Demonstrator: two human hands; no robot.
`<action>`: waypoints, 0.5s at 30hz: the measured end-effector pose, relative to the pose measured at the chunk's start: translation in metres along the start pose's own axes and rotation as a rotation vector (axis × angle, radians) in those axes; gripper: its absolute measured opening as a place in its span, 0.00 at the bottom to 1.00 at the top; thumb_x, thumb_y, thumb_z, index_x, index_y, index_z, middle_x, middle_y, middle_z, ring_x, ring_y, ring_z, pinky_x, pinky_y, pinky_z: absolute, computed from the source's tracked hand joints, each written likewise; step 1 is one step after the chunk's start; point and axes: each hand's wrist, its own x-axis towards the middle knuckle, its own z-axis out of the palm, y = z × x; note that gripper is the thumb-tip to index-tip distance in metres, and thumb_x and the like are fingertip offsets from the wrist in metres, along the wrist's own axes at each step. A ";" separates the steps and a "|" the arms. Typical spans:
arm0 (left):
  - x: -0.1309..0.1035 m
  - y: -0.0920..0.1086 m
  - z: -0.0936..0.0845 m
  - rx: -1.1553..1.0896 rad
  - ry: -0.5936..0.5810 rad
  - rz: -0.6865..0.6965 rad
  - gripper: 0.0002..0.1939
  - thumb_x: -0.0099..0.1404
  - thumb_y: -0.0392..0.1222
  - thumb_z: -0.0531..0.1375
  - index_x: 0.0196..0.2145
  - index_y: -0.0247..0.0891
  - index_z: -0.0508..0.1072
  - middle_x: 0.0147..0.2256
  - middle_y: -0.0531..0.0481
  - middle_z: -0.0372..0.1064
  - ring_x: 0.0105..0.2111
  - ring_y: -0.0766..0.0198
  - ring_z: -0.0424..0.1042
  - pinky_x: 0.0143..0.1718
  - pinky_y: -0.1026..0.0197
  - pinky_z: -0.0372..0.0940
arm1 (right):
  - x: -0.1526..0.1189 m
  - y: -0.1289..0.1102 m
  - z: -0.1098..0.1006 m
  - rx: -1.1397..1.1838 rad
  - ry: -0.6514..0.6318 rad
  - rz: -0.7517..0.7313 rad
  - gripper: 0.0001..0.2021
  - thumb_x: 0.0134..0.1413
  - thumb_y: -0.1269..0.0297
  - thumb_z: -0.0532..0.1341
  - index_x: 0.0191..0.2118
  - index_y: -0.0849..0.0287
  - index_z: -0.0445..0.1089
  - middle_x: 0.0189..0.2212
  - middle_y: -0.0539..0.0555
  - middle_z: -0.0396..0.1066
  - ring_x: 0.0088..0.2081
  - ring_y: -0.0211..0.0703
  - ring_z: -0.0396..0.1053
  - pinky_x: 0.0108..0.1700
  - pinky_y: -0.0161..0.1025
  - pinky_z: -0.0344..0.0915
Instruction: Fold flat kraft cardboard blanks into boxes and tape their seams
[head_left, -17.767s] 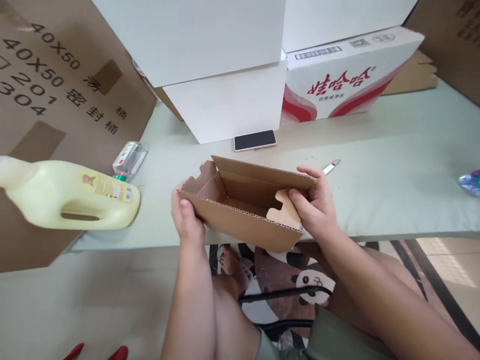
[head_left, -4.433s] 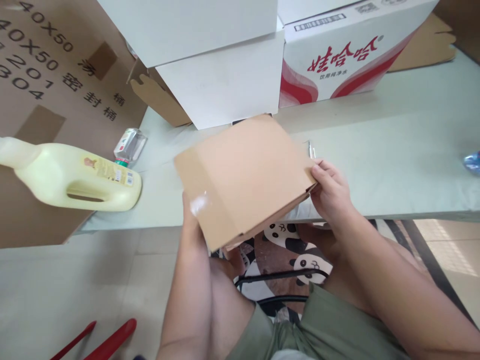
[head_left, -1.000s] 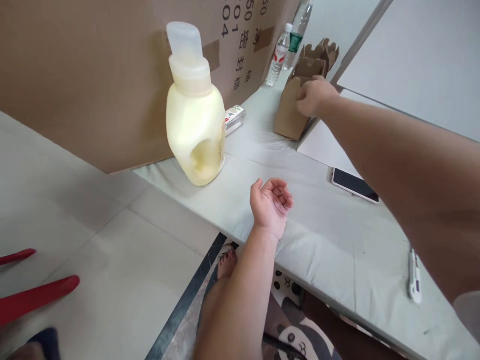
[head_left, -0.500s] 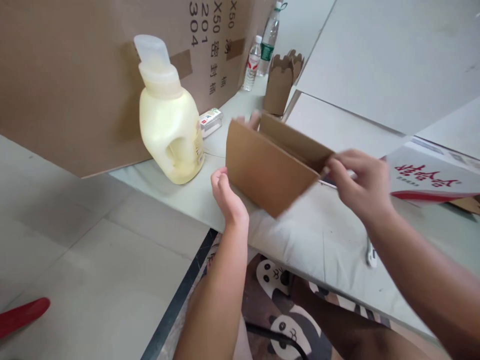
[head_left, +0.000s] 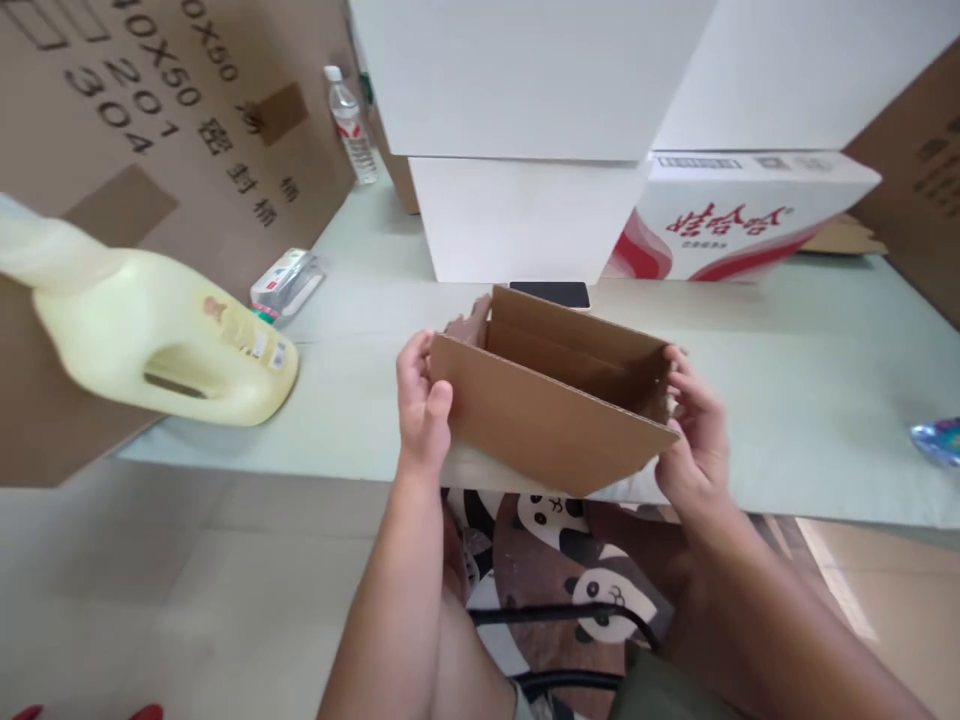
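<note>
Brown carton (head_left: 555,420), open-topped, held over near edge of table (head_left: 795,400); left hand (head_left: 424,415) now grips one end too, right hand (head_left: 701,440) the other, so likely steadier; phone (head_left: 555,294) just beyond, white boxes (head_left: 525,215) behind, yellowish jug (head_left: 225,370) off left

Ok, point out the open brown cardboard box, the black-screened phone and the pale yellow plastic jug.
Open brown cardboard box (head_left: 547,415): head view, on its near outer panel.
Black-screened phone (head_left: 555,293): head view, on its dark screen.
Pale yellow plastic jug (head_left: 139,310): head view, on its body beside the handle opening.
</note>
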 end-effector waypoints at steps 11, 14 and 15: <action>0.002 0.029 0.023 0.237 -0.080 0.195 0.18 0.54 0.56 0.69 0.36 0.45 0.71 0.48 0.47 0.67 0.59 0.48 0.63 0.61 0.48 0.59 | 0.011 -0.003 -0.021 -0.075 -0.101 -0.120 0.26 0.64 0.64 0.56 0.65 0.39 0.60 0.65 0.53 0.63 0.66 0.56 0.61 0.64 0.60 0.59; -0.008 0.024 0.027 0.185 0.032 0.252 0.19 0.54 0.56 0.67 0.32 0.46 0.62 0.46 0.49 0.66 0.58 0.50 0.63 0.60 0.47 0.60 | 0.009 -0.006 -0.021 -0.112 -0.116 -0.142 0.26 0.62 0.66 0.56 0.63 0.38 0.63 0.63 0.52 0.65 0.62 0.56 0.65 0.61 0.59 0.60; -0.012 0.023 0.029 0.171 0.086 0.292 0.20 0.53 0.55 0.66 0.31 0.46 0.60 0.45 0.51 0.66 0.56 0.51 0.64 0.59 0.47 0.61 | 0.008 -0.007 -0.020 -0.140 -0.124 -0.146 0.25 0.61 0.66 0.56 0.62 0.38 0.64 0.63 0.52 0.66 0.61 0.56 0.66 0.60 0.59 0.60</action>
